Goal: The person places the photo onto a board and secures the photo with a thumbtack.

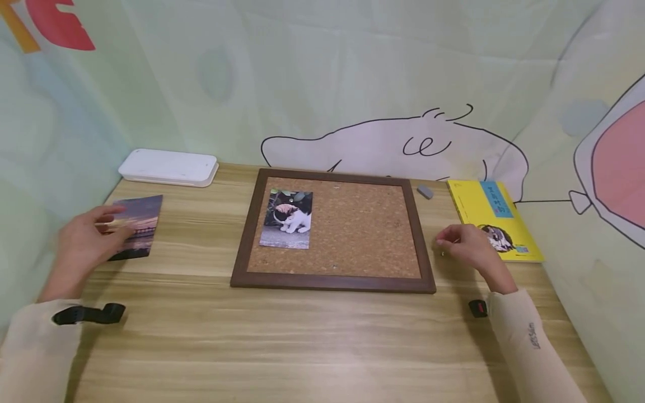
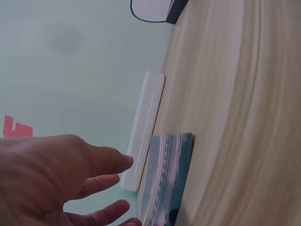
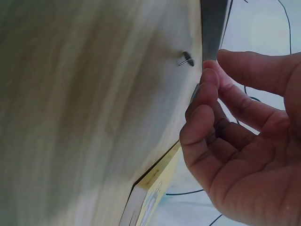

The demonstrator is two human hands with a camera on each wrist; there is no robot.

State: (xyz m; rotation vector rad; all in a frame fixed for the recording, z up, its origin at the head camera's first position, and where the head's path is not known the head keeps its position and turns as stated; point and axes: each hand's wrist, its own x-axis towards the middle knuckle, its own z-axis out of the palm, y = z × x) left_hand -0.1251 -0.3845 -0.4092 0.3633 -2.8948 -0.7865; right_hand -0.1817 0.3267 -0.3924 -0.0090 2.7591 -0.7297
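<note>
My left hand (image 1: 90,240) hovers over a sunset photo (image 1: 146,226) at the left of the table. Its fingers are spread apart; in the left wrist view a gap shows between the hand (image 2: 70,174) and the photo (image 2: 171,169). My right hand (image 1: 468,246) is right of a brown-framed corkboard (image 1: 363,229), its fingers loosely bent with nothing seen between them. Close to those fingertips a thumbtack (image 3: 187,59) lies on the table with its pin sticking up, apart from the hand (image 3: 244,127). A cat photo (image 1: 289,219) is on the board's left part, a tack at its top.
A white flat case (image 1: 168,166) lies at the back left. Behind the board's right corner is a grey eraser-like block (image 1: 425,192). The yellow book (image 1: 468,207) lies at the right, partly behind my right hand. A printed cloth wall (image 1: 327,73) borders the table.
</note>
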